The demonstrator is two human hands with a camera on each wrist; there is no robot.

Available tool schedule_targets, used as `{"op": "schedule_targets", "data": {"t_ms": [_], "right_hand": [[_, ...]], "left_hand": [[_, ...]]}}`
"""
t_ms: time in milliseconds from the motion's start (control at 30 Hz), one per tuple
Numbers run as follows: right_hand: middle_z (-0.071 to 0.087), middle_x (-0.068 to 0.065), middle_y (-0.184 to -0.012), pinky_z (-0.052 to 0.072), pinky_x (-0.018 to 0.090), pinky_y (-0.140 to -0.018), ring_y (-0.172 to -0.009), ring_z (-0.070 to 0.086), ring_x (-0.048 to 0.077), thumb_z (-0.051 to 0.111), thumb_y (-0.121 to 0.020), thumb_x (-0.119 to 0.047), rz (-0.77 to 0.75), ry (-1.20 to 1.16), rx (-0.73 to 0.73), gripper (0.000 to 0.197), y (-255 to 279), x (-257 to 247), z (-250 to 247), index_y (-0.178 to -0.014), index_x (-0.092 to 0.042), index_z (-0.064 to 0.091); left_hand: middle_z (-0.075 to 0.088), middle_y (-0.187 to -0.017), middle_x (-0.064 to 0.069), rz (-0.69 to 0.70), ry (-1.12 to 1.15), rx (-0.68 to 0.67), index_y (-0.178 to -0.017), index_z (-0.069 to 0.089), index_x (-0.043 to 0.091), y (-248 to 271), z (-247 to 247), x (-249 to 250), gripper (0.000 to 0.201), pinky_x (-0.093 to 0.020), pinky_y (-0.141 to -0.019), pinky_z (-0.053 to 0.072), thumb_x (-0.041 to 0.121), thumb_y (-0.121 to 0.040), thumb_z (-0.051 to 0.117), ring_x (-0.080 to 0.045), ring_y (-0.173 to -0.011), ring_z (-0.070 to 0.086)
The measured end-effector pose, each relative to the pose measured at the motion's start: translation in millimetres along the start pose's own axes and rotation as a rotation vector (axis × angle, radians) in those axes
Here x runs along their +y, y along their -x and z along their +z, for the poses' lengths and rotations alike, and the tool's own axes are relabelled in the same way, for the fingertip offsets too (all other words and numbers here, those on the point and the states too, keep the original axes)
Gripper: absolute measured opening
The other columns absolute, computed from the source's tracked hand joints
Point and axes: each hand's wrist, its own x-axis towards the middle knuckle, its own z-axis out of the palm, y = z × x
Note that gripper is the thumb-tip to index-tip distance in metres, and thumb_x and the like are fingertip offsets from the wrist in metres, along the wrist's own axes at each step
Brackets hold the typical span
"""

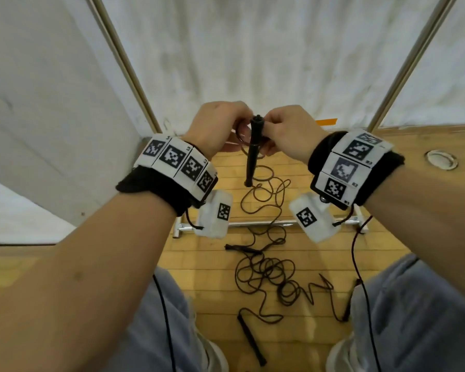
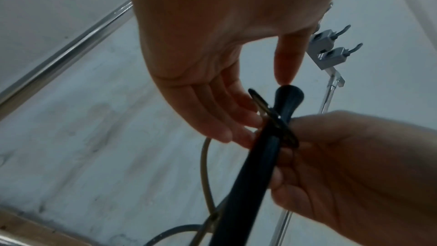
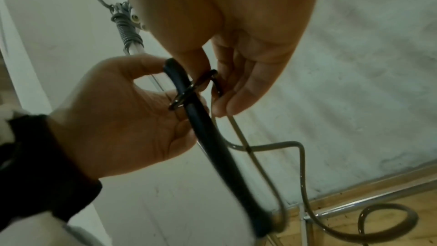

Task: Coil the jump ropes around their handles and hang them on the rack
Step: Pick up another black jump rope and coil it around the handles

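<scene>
A black jump rope handle (image 1: pixel 253 154) stands upright at chest height between both hands. My left hand (image 1: pixel 242 122) has its thumb tip on the handle's cap (image 2: pixel 288 93) and its fingers (image 2: pixel 227 119) against the shaft, beside a loop of rope. My right hand (image 1: pixel 266 130) pinches the thin dark rope (image 3: pixel 300 156) against the handle (image 3: pixel 212 147) just below the cap. One turn of rope circles the shaft there. The rest of the rope (image 1: pixel 266 272) hangs down into a tangled pile on the wooden floor. Grey hooks of the rack (image 2: pixel 331 51) show behind my left hand.
Other black handles lie on the floor: one (image 1: pixel 242 248) by the pile, one (image 1: pixel 251 342) between my feet, one (image 1: pixel 350 299) by my right leg. The rack's metal base bar (image 1: pixel 253 224) crosses the floor ahead. White sheeting on metal poles encloses the space.
</scene>
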Motion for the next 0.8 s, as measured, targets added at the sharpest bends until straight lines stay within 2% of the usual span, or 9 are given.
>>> {"op": "schedule_targets", "data": {"t_ms": [67,133,267,333,433,500,567,633,800], "right_hand": [[0.070,0.008,-0.072,0.057,0.032,-0.063,-0.065,0.070,0.022,0.062,-0.088,-0.024,-0.002,-0.026,0.017,0.020,3,8,1,-0.072,-0.013,0.062],[0.070,0.004,-0.069,0.056,0.031,-0.064,-0.063,0.070,0.019,0.064,-0.087,-0.026,-0.001,-0.001,0.010,0.020,5,15,2,-0.072,-0.014,0.064],[0.069,-0.003,-0.062,0.056,0.030,-0.064,-0.060,0.067,0.009,0.065,-0.085,-0.029,0.019,0.045,-0.066,0.018,9,27,3,-0.071,-0.017,0.064],[0.065,-0.007,-0.056,0.053,0.030,-0.063,-0.058,0.062,0.008,0.065,-0.084,-0.036,0.015,0.112,-0.094,0.022,12,33,1,-0.073,-0.017,0.065],[0.064,-0.003,-0.069,0.055,0.043,-0.074,-0.069,0.061,0.018,0.065,-0.083,-0.038,0.018,0.119,-0.164,0.021,17,35,5,-0.078,-0.018,0.065],[0.063,0.001,-0.075,0.055,0.045,-0.077,-0.072,0.060,0.020,0.066,-0.083,-0.035,0.017,0.080,-0.177,0.017,19,32,10,-0.079,-0.018,0.063],[0.059,-0.001,-0.071,0.052,0.038,-0.068,-0.067,0.055,0.016,0.066,-0.084,-0.032,0.002,0.078,-0.146,0.018,18,29,11,-0.074,-0.019,0.059],[0.052,-0.004,-0.063,0.041,0.029,-0.058,-0.058,0.048,0.012,0.065,-0.084,-0.034,-0.020,0.122,-0.129,0.024,16,27,9,-0.067,-0.020,0.055],[0.053,-0.001,-0.062,0.043,0.029,-0.061,-0.057,0.049,0.012,0.067,-0.083,-0.039,-0.029,0.141,-0.221,0.028,10,21,-5,-0.069,-0.016,0.060]], "left_hand": [[0.070,-0.070,0.002,-0.005,-0.060,-0.042,-0.079,0.067,0.014,-1,3,-3,0.027,-0.028,-0.062,0.055,0.039,-0.085,0.063,-0.014,-0.068,0.070],[0.070,-0.074,0.001,-0.005,-0.161,-0.062,-0.079,0.064,0.014,-2,5,-9,0.021,-0.027,-0.063,0.057,0.034,-0.086,0.068,-0.014,-0.074,0.071],[0.067,-0.084,-0.008,-0.044,-0.275,-0.093,-0.076,0.060,0.015,-4,1,-18,0.014,-0.034,-0.077,0.058,0.018,-0.088,0.067,-0.022,-0.084,0.070],[0.068,-0.082,-0.008,-0.028,-0.358,-0.090,-0.076,0.059,0.016,-4,2,-24,0.015,-0.035,-0.073,0.057,0.018,-0.088,0.066,-0.022,-0.079,0.071],[0.063,-0.067,0.003,0.063,-0.479,0.024,-0.072,0.060,0.020,-3,5,-30,0.016,-0.029,-0.060,0.052,0.018,-0.085,0.069,-0.013,-0.061,0.063],[0.063,-0.069,0.002,0.109,-0.519,0.091,-0.072,0.061,0.020,-5,5,-30,0.014,-0.032,-0.064,0.053,0.017,-0.082,0.070,-0.015,-0.065,0.065],[0.067,-0.071,-0.001,0.134,-0.546,0.114,-0.072,0.063,0.019,-7,6,-27,0.011,-0.038,-0.071,0.057,0.018,-0.081,0.070,-0.020,-0.071,0.068],[0.067,-0.070,0.000,0.168,-0.600,0.129,-0.071,0.064,0.020,-8,7,-24,0.010,-0.040,-0.071,0.058,0.020,-0.079,0.070,-0.019,-0.070,0.068],[0.064,-0.061,0.006,0.176,-0.735,0.172,-0.062,0.063,0.023,-12,2,-18,0.020,-0.029,-0.059,0.053,0.035,-0.073,0.074,-0.010,-0.064,0.064]]}}
